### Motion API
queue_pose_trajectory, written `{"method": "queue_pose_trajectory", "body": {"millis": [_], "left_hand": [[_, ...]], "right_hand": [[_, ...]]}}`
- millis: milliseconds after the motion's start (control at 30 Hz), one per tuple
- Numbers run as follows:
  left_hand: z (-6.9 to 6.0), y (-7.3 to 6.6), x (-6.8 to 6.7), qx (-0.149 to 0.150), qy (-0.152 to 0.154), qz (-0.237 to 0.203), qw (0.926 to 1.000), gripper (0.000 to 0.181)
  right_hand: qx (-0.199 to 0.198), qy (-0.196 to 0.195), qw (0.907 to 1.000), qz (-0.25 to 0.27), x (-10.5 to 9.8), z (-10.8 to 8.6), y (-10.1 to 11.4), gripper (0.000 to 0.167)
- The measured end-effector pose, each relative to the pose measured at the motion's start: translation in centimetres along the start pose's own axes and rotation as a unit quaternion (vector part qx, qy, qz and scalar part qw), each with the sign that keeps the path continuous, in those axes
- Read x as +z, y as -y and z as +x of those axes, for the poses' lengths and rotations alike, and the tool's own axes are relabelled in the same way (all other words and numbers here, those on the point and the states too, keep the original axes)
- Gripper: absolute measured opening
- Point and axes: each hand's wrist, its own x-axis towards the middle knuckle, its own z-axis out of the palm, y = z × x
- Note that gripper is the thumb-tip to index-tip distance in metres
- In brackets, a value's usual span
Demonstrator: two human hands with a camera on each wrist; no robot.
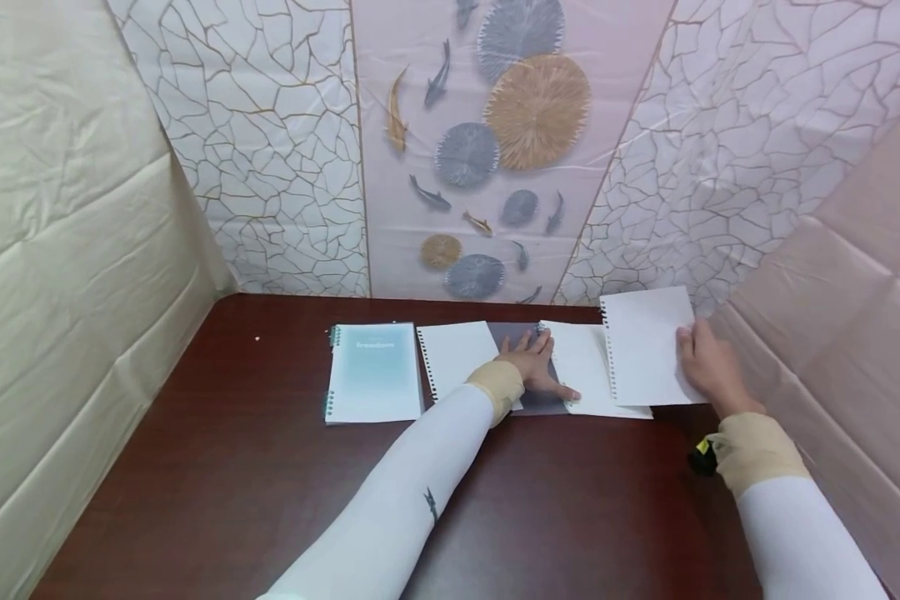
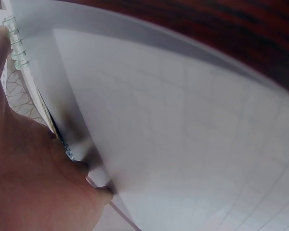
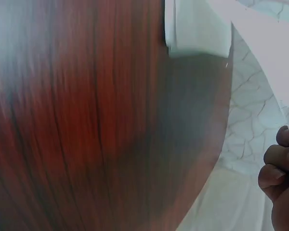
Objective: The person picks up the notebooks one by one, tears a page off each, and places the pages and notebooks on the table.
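Note:
A loose white sheet (image 1: 648,350) with a row of punched holes down its left edge is held at its right side by my right hand (image 1: 708,362). In the right wrist view, curled fingertips (image 3: 274,175) pinch the paper's edge. My left hand (image 1: 531,367) lies spread over the spiral binding of an open notebook (image 1: 581,350), its fingers straight. Part of that notebook's dark grey cover (image 1: 543,403) shows under the hand. Another white sheet (image 1: 453,358) with punched holes lies left of the hand, partly over the cover and partly beneath the forearm.
A closed spiral notebook (image 1: 375,375) with a teal cover reading "freedom" lies to the left. All rest on a dark red-brown table (image 1: 232,483). A patterned cloth (image 1: 285,150) hangs behind, and beige cloth walls (image 1: 60,217) stand at both sides.

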Motion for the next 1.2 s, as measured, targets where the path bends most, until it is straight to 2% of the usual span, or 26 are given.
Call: {"method": "queue_pose_trajectory", "body": {"millis": [133, 300, 533, 700, 867, 933, 967, 1000, 1167, 1200], "left_hand": [[-0.5, -0.1, -0.1, 0.001, 0.003, -0.007, 1.0000, 0.131], [-1.0, -0.2, -0.4, -0.005, -0.014, -0.004, 0.9999, 0.130], [0.3, 0.0, 0.0, -0.011, 0.001, 0.000, 0.9999, 0.131], [0.0, 0.0, 0.1, -0.010, -0.009, 0.001, 0.9999, 0.130], [-0.6, -0.2, -0.3, -0.008, -0.008, -0.002, 0.9999, 0.129], [-0.7, -0.2, -0.4, -0.009, -0.004, -0.003, 0.9999, 0.128], [-1.4, -0.4, -0.7, -0.006, -0.006, -0.004, 1.0000, 0.128], [-1.3, -0.4, -0.7, -0.008, -0.006, -0.002, 0.9999, 0.128], [0.2, -0.1, 0.0, -0.010, -0.001, 0.004, 0.9999, 0.131], [1.1, 0.1, 0.3, -0.012, 0.003, 0.007, 0.9999, 0.132]], "right_hand": [[-0.009, 0.022, 0.9989, -0.042, -0.7, 0.3, -1.1, 0.037], [-0.033, 0.048, 0.9938, -0.095, -1.5, 0.6, -1.6, 0.037], [-0.054, 0.085, 0.9841, -0.147, -1.1, 0.2, -2.5, 0.080], [-0.065, 0.097, 0.9794, -0.165, -0.4, -0.6, -3.5, 0.084], [-0.067, 0.083, 0.9782, -0.178, 0.0, -1.0, -4.1, 0.092], [-0.069, 0.077, 0.9776, -0.183, 0.2, -1.2, -4.1, 0.092], [-0.070, 0.076, 0.9772, -0.186, 0.3, -1.3, -4.2, 0.089], [-0.069, 0.079, 0.9766, -0.188, 0.4, -1.4, -4.2, 0.086], [-0.067, 0.103, 0.9723, -0.199, 0.9, -1.9, -4.6, 0.067], [-0.066, 0.109, 0.9720, -0.197, 1.0, -2.0, -4.7, 0.065]]}}
